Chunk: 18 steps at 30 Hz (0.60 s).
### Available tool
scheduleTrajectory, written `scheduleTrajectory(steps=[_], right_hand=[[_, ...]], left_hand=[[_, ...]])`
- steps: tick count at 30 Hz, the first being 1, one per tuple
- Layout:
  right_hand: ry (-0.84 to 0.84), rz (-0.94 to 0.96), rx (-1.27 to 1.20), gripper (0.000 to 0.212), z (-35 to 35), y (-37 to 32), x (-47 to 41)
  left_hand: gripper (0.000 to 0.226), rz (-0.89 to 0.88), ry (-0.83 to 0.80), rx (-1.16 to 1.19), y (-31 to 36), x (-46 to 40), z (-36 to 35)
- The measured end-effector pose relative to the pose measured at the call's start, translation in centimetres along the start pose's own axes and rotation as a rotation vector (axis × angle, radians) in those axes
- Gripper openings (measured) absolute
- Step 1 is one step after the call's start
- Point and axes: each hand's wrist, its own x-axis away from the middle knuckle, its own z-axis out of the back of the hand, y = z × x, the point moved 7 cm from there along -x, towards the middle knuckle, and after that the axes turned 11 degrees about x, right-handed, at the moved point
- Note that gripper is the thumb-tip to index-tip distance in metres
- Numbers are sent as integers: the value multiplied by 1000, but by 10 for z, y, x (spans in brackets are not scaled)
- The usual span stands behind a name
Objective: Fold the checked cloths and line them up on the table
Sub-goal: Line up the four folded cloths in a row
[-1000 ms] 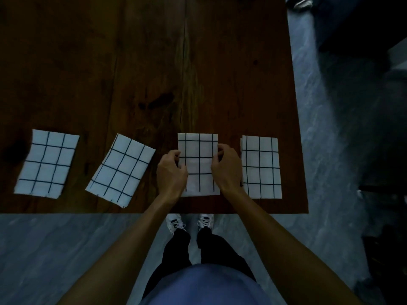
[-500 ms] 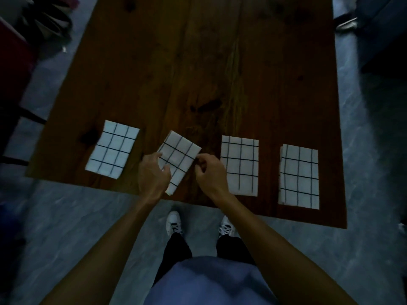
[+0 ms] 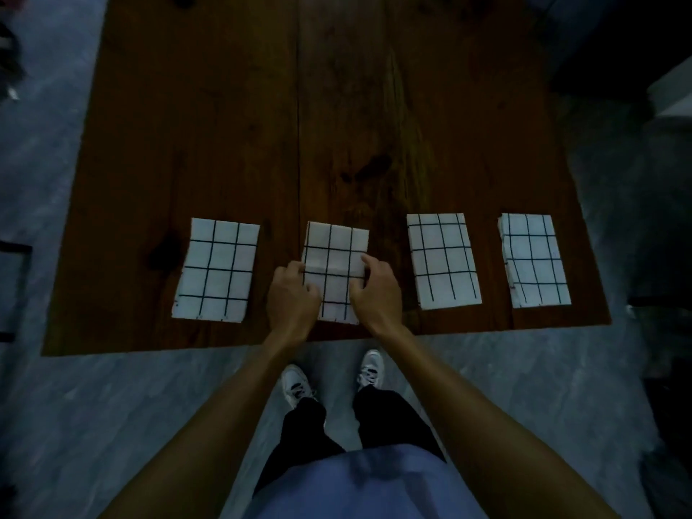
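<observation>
Several folded white cloths with black checks lie in a row near the front edge of the dark wooden table (image 3: 337, 106). The leftmost cloth (image 3: 217, 269) lies flat by itself. The second cloth (image 3: 335, 252) lies straight in the row, and both my hands hold it by its sides. My left hand (image 3: 290, 299) grips its left edge with curled fingers. My right hand (image 3: 376, 294) pinches its right edge. The third cloth (image 3: 442, 260) and the rightmost cloth (image 3: 533, 260) lie flat, apart from my hands.
The table's front edge runs just below the cloths, and its far half is bare wood. Grey stone floor (image 3: 75, 425) surrounds the table. My feet in white shoes (image 3: 369, 368) stand by the front edge. Dark furniture stands at the right.
My hands left the third cloth and moved left to the second one. That cloth, which lay slanted, now lies straight in the row. The camera view shifted left.
</observation>
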Motion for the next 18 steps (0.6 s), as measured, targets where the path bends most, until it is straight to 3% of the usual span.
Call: scheduleTrajectory(steps=[18], right_hand=[[124, 134, 89, 42, 9, -5, -17]], left_hand=[[32, -22, 33, -11, 7, -14, -8]])
